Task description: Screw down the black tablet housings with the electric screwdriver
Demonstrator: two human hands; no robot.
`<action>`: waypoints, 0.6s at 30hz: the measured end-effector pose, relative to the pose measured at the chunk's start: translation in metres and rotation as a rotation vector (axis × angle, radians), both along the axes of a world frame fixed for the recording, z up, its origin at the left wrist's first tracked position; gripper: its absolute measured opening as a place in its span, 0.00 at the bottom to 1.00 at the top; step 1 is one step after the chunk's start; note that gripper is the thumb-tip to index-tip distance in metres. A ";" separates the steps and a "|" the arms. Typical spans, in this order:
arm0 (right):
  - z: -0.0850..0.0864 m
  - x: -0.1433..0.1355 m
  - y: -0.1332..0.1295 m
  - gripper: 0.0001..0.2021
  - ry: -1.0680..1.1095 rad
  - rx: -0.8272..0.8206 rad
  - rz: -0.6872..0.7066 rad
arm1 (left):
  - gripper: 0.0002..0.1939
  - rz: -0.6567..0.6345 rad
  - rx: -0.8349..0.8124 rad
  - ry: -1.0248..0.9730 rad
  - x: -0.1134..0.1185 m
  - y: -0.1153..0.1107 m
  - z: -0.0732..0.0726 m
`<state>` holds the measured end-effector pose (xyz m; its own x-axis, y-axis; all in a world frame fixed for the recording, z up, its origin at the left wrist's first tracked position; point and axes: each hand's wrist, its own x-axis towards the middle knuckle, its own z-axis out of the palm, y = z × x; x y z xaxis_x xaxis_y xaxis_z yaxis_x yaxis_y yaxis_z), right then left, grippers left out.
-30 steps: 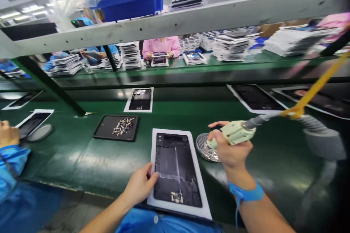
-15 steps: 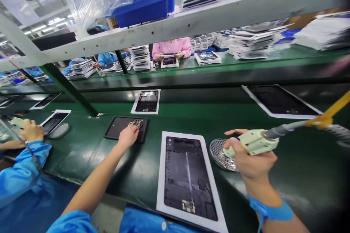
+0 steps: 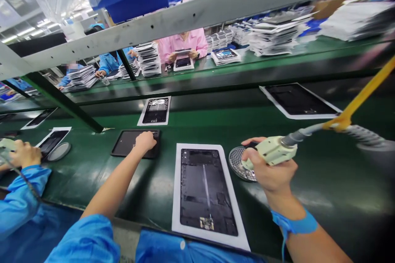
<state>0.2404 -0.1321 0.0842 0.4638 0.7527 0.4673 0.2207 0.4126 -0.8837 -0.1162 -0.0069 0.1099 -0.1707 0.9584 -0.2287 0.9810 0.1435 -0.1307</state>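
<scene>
Over the right part of a shallow black tray is my left hand, fingers pressed together and pointing down among small metal pieces; what they pinch is too small to name. My right hand is wrapped round a pale green power tool with a grey cable. The tool's front end is over a round perforated metal dish. Between my hands a black tablet housing lies on a white sheet, with a small metallic part near its lower edge. A blue band circles my right wrist.
Two more housings lie farther back, one behind the tray and one at the right. A co-worker's hand holds a similar tool at the left. A metal shelf beam crosses above; a yellow strap holds the tool cable.
The view has shifted, so most things sit a little farther left and higher. My left hand covers more of the small metal pieces. My right hand still holds the tool over the dish.
</scene>
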 end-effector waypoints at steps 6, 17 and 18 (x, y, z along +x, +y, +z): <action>-0.003 0.002 0.000 0.08 0.006 0.007 0.023 | 0.09 -0.083 -0.094 -0.015 -0.017 -0.009 0.030; 0.003 -0.001 -0.003 0.08 0.009 0.066 0.035 | 0.20 -0.184 -0.249 -0.984 0.036 -0.061 -0.014; 0.004 -0.001 -0.003 0.07 0.001 0.065 0.032 | 0.19 -0.139 -0.264 -1.019 0.046 -0.058 -0.025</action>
